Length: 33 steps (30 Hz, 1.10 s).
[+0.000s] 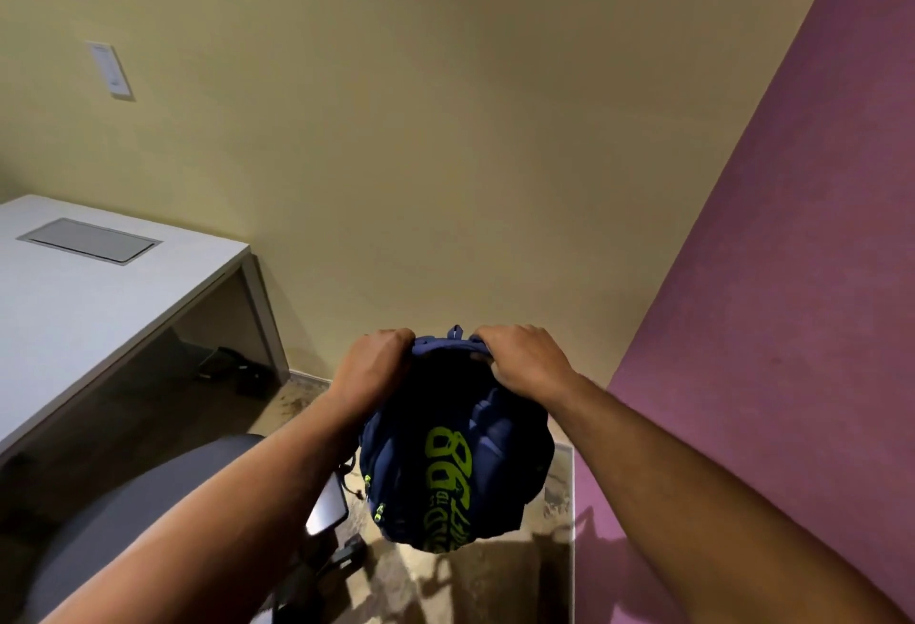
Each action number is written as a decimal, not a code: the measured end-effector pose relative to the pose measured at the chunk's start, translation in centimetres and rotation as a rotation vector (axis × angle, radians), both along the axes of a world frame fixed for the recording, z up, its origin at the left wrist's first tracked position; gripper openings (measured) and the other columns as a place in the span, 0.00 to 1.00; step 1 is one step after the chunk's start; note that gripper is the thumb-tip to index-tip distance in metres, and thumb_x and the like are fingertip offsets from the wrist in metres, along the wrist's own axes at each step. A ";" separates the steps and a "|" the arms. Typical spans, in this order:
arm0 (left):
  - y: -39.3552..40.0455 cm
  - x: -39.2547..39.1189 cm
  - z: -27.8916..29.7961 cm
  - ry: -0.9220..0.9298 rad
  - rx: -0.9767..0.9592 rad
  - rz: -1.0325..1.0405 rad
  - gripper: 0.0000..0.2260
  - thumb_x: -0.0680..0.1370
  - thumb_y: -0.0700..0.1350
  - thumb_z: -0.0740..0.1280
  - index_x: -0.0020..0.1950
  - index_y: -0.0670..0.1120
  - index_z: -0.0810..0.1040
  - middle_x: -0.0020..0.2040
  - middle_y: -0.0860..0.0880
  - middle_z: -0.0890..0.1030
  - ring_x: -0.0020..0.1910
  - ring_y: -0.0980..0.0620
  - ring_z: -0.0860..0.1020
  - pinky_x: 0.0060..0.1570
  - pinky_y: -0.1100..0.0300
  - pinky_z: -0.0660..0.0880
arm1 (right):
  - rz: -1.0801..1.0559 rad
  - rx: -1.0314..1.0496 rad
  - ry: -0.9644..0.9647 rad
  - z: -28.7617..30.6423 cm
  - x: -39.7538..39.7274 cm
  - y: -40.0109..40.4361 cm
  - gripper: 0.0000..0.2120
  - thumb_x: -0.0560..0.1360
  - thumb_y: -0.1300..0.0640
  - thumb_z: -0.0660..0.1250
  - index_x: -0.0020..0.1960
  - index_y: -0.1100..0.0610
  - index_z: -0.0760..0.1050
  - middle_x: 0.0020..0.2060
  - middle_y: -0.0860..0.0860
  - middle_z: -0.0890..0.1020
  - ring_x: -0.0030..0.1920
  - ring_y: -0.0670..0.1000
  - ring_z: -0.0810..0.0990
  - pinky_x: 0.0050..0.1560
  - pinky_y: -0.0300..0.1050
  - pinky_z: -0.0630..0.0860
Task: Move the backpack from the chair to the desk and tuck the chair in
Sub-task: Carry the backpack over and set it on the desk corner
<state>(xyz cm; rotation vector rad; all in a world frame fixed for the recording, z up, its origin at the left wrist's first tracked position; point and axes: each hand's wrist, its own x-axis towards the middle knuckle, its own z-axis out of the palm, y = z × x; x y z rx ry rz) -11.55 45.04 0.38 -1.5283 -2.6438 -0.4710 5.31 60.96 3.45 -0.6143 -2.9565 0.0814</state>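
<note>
Navy backpack [455, 455] hangs, seemingly off the chair [148, 514], both hands clenched on its top.

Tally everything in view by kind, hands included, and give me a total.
Hands: 2, left hand and right hand, both gripping the backpack's top
Backpack: 1
Chair: 1
Desk: 1
Wall plate: 1
Total: 6

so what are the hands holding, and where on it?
Both hands, left hand and right hand, grip the blue backpack at its top edge; it hangs clear of the chair.
</note>
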 end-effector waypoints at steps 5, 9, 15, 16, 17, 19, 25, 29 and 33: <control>2.6 -5.7 -0.5 -0.019 -0.012 0.029 0.09 0.82 0.46 0.63 0.52 0.43 0.80 0.46 0.40 0.85 0.45 0.37 0.81 0.42 0.47 0.76 | 0.014 0.012 -0.009 -0.6 -5.9 2.9 0.09 0.82 0.51 0.62 0.60 0.48 0.77 0.52 0.52 0.85 0.50 0.60 0.81 0.49 0.53 0.77; 3.6 -10.7 -0.9 -0.062 -0.002 0.038 0.13 0.82 0.52 0.64 0.52 0.43 0.80 0.46 0.41 0.84 0.46 0.37 0.81 0.42 0.48 0.75 | 0.054 -0.002 -0.023 -0.8 -11.3 4.8 0.10 0.82 0.46 0.62 0.59 0.49 0.77 0.51 0.53 0.85 0.49 0.60 0.82 0.47 0.52 0.77; 4.0 -17.4 -1.4 -0.158 -0.012 0.027 0.07 0.80 0.46 0.66 0.54 0.46 0.81 0.47 0.44 0.85 0.46 0.42 0.81 0.41 0.52 0.73 | 0.096 -0.026 -0.039 -1.8 -18.3 7.0 0.05 0.80 0.51 0.64 0.54 0.49 0.77 0.47 0.52 0.85 0.46 0.59 0.81 0.42 0.50 0.73; 4.0 -18.2 -1.6 -0.154 -0.021 0.031 0.06 0.80 0.45 0.65 0.53 0.46 0.80 0.47 0.45 0.85 0.45 0.42 0.81 0.41 0.52 0.73 | 0.107 -0.031 -0.042 -2.0 -19.2 7.3 0.05 0.80 0.50 0.64 0.54 0.49 0.77 0.47 0.51 0.85 0.46 0.58 0.81 0.41 0.49 0.71; 4.0 -18.9 -1.7 -0.144 -0.026 0.035 0.05 0.80 0.45 0.65 0.52 0.46 0.80 0.46 0.45 0.84 0.45 0.43 0.81 0.40 0.52 0.72 | 0.119 -0.035 -0.046 -2.1 -20.0 7.6 0.06 0.81 0.50 0.64 0.54 0.49 0.77 0.47 0.51 0.85 0.46 0.58 0.81 0.41 0.49 0.70; 4.2 -20.2 -2.0 -0.122 -0.019 0.046 0.04 0.80 0.43 0.65 0.50 0.47 0.79 0.45 0.47 0.84 0.43 0.44 0.81 0.38 0.54 0.70 | 0.152 -0.051 -0.059 -2.1 -21.9 8.1 0.06 0.81 0.48 0.64 0.54 0.49 0.77 0.47 0.52 0.84 0.47 0.59 0.81 0.41 0.49 0.68; 4.7 -23.5 -2.5 -0.103 0.021 0.112 0.03 0.78 0.41 0.64 0.48 0.46 0.78 0.44 0.46 0.83 0.42 0.43 0.80 0.40 0.51 0.74 | 0.304 -0.115 -0.167 -1.8 -27.8 10.8 0.09 0.82 0.46 0.65 0.58 0.49 0.77 0.50 0.53 0.84 0.48 0.58 0.81 0.41 0.49 0.69; 5.5 -26.2 -3.0 -0.095 -0.018 0.186 0.04 0.79 0.42 0.64 0.50 0.46 0.78 0.46 0.46 0.83 0.44 0.42 0.81 0.45 0.47 0.77 | 0.386 -0.142 -0.266 -2.3 -32.7 12.3 0.07 0.81 0.54 0.66 0.58 0.52 0.77 0.50 0.55 0.84 0.48 0.58 0.80 0.44 0.52 0.75; 6.6 -29.2 -3.3 -0.084 -0.031 0.274 0.05 0.80 0.44 0.65 0.52 0.47 0.79 0.47 0.48 0.83 0.46 0.45 0.82 0.48 0.49 0.78 | 0.480 -0.160 -0.312 -3.1 -37.4 14.0 0.11 0.78 0.61 0.65 0.60 0.54 0.77 0.52 0.56 0.83 0.51 0.59 0.80 0.45 0.51 0.73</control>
